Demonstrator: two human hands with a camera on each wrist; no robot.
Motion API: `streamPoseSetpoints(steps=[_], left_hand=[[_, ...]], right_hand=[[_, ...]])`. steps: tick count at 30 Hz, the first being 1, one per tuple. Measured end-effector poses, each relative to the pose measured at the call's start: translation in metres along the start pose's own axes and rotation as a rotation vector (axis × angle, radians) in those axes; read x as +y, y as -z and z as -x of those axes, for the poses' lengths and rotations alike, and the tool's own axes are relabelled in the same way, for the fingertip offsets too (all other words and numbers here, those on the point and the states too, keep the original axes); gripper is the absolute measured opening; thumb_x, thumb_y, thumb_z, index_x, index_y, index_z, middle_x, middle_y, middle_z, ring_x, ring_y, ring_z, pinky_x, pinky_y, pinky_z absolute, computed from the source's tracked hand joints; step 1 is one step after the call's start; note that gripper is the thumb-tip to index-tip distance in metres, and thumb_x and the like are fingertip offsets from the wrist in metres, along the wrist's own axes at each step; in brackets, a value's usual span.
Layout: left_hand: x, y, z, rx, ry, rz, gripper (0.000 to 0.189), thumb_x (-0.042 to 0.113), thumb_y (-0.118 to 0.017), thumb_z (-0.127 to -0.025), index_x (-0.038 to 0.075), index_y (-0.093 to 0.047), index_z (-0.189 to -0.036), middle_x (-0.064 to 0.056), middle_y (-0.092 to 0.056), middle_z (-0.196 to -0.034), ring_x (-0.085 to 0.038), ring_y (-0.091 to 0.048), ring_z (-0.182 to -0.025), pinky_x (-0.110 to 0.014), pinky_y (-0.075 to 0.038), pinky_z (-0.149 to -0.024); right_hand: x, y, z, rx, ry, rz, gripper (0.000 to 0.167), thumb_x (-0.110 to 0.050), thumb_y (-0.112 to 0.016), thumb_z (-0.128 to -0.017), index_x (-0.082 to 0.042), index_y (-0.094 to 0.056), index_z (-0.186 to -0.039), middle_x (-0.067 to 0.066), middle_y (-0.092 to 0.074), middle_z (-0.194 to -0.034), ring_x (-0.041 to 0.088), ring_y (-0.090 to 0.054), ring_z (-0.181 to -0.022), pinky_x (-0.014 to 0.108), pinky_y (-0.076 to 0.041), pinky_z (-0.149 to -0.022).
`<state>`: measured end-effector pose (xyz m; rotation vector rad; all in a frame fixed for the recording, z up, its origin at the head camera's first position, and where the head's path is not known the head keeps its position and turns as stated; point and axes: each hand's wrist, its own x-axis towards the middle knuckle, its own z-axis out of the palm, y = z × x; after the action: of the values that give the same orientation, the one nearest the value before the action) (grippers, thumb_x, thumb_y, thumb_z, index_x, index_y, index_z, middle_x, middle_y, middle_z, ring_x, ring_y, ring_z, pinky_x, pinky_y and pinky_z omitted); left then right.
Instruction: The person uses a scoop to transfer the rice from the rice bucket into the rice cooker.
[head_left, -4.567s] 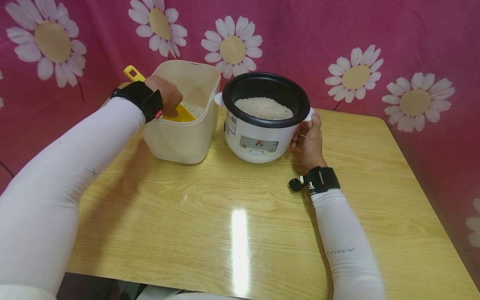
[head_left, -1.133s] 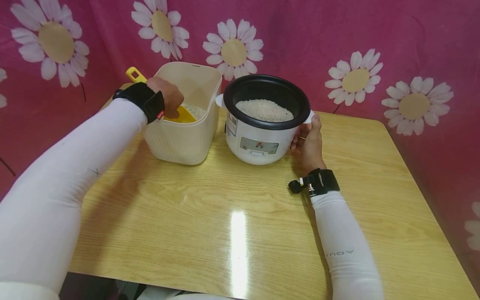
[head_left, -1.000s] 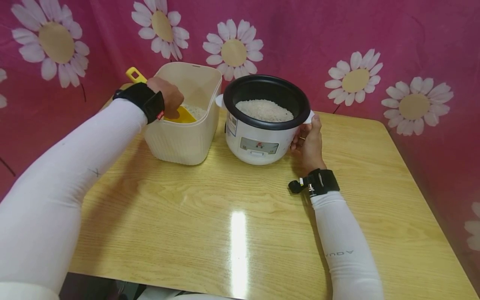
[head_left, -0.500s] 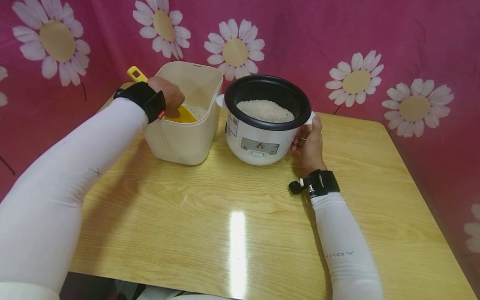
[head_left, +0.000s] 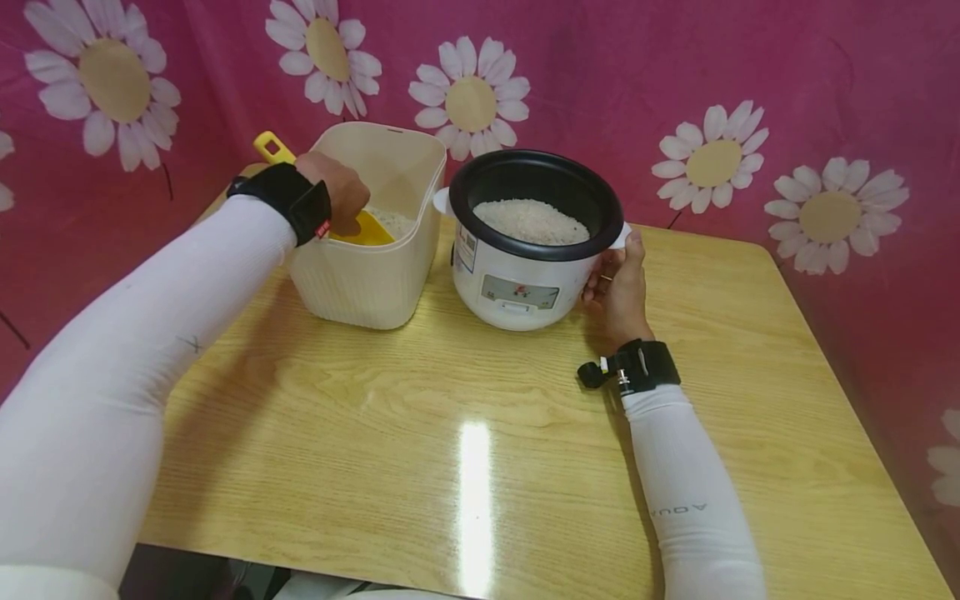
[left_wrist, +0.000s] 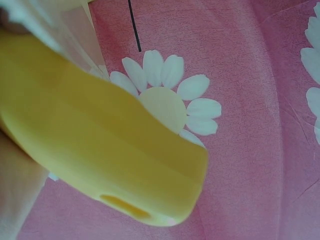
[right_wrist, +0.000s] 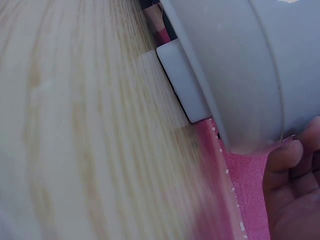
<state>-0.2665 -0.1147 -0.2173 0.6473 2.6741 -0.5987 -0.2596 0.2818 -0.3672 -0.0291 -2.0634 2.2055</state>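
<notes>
My left hand (head_left: 339,193) grips a yellow scoop (head_left: 367,231) inside the cream rice bin (head_left: 360,287). The scoop's handle end, with a slot in it, pokes out behind the wrist and fills much of the left wrist view as a yellow handle (left_wrist: 115,135). Some rice (head_left: 392,222) shows beside the scoop's edge. To the right stands a white rice cooker (head_left: 468,279) with a black inner rim and a heap of rice (head_left: 528,220) in it. My right hand (head_left: 624,287) holds the cooker's right side handle (head_left: 621,237), thumb up and fingers curled below, close to the white body (right_wrist: 250,75).
Both containers stand near the back of a wood-grain table (head_left: 360,467). A pink curtain (head_left: 592,75) with daisies hangs right behind it. The bin and cooker stand side by side with a narrow gap. A black wrist camera (head_left: 592,372) sticks out from the right wrist strap.
</notes>
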Motion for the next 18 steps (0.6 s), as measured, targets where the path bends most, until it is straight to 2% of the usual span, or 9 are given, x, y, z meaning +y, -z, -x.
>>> streamPoseSetpoints(steps=[8,18], left_hand=[[0.0006,-0.0004,-0.0001,-0.001,0.0,-0.003,0.027,0.028,-0.063,-0.097,0.001,-0.071,-0.096,-0.007,-0.062,-0.069,-0.022,-0.055,-0.062,-0.034,-0.053,-0.064],[0.0,0.0004,0.0011,0.004,-0.005,0.004,0.026,0.028,-0.063,-0.097,0.003,-0.07,-0.095,-0.006,-0.062,-0.069,-0.021,-0.055,-0.061,-0.034,-0.055,-0.066]], right_hand=[[-0.0001,-0.0003,0.0007,-0.011,0.003,0.018,0.069,-0.075,-0.025,-0.1,-0.018,-0.058,-0.08,-0.004,-0.052,-0.07,0.011,-0.048,-0.058,0.024,-0.045,-0.052],[0.0007,-0.0003,-0.0003,-0.018,0.011,-0.008,0.069,-0.074,-0.025,-0.1,-0.017,-0.056,-0.079,-0.004,-0.051,-0.07,0.011,-0.048,-0.057,0.023,-0.045,-0.051]])
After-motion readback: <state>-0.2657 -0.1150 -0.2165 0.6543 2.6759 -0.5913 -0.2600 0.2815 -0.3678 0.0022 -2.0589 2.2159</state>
